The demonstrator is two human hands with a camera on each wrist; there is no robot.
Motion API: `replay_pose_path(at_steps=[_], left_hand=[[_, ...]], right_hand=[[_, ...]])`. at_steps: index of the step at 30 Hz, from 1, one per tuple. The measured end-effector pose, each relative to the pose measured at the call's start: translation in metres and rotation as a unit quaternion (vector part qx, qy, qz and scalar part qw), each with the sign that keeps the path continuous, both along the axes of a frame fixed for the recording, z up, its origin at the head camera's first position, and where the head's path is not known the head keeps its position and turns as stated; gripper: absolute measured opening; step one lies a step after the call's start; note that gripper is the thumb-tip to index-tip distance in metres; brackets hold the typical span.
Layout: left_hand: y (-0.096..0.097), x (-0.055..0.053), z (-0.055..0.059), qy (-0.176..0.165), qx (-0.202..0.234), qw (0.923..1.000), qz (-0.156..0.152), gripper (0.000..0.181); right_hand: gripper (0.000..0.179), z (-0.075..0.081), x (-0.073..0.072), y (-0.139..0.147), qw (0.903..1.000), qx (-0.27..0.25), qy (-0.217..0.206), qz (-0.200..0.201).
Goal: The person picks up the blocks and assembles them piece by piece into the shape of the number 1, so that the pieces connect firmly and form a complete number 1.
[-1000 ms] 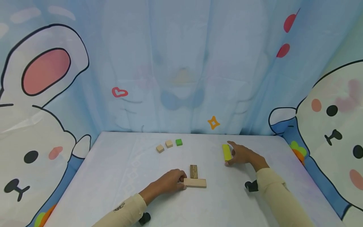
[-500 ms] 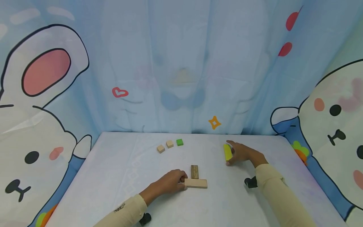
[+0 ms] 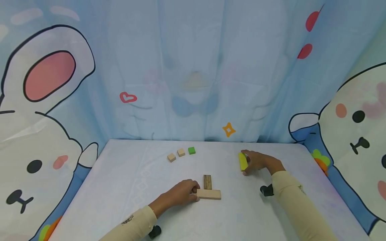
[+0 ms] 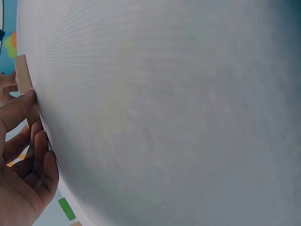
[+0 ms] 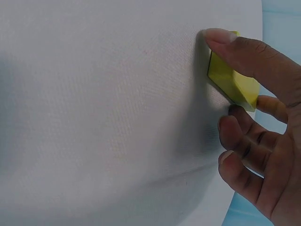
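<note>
Two blocks are held at once. The person's left hand (image 3: 182, 193) pinches the left end of a pale plank (image 3: 208, 194) between thumb and fingers, on a white table (image 3: 120, 190); a darker wooden block (image 3: 207, 182) lies just behind the plank, making a T, though whether the two touch is unclear. The right hand (image 3: 255, 161), thumb and fingers curved, spans the yellow block (image 3: 243, 162) end to end, farther back and to the right; whether it is off the table cannot be told. The step seems to be taking up the yellow block while steadying the plank; the next move probably calls for a secure right-hand hold and care not to nudge the T. No container shows: two small wooden cubes (image 3: 171, 157) and a green block (image 3: 191, 150) sit directly on the table near its far edge.
</note>
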State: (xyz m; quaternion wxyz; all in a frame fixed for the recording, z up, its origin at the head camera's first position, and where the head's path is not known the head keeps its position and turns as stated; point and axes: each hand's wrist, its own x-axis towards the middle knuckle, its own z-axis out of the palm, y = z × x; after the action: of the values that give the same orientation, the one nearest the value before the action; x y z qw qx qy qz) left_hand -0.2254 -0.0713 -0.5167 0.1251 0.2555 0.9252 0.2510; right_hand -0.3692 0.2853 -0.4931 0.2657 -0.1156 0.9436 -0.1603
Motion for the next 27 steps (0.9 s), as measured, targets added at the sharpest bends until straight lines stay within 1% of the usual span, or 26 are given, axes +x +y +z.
replay_pose_path(at_steps=[6, 9, 14, 22, 27], left_hand=[[-0.0002, 0.0006, 0.0007, 0.000, -0.001, 1.0000, 0.001, 0.031], [-0.0003, 0.0007, 0.0004, -0.001, 0.000, 1.0000, 0.000, 0.032], [-0.0005, 0.0003, -0.0006, -0.003, 0.003, 1.0000, 0.001, 0.032], [-0.0004, 0.0001, 0.0003, -0.004, 0.001, 1.0000, 0.001, 0.032], [-0.0004, 0.0002, 0.0011, 0.000, -0.001, 1.0000, -0.002, 0.032]], right_hand=[[0.112, -0.0007, -0.0044, 0.0033, 0.9995, -0.017, -0.024, 0.006], [0.110, -0.0002, -0.0048, 0.0031, 0.9995, -0.018, -0.026, 0.007], [0.108, 0.0022, -0.0022, 0.0026, 0.9997, -0.016, -0.018, 0.008], [0.107, -0.0019, -0.0045, 0.0043, 0.9999, -0.011, -0.004, 0.010], [0.106, -0.0015, -0.0029, 0.0040, 0.9998, -0.009, 0.012, 0.013]])
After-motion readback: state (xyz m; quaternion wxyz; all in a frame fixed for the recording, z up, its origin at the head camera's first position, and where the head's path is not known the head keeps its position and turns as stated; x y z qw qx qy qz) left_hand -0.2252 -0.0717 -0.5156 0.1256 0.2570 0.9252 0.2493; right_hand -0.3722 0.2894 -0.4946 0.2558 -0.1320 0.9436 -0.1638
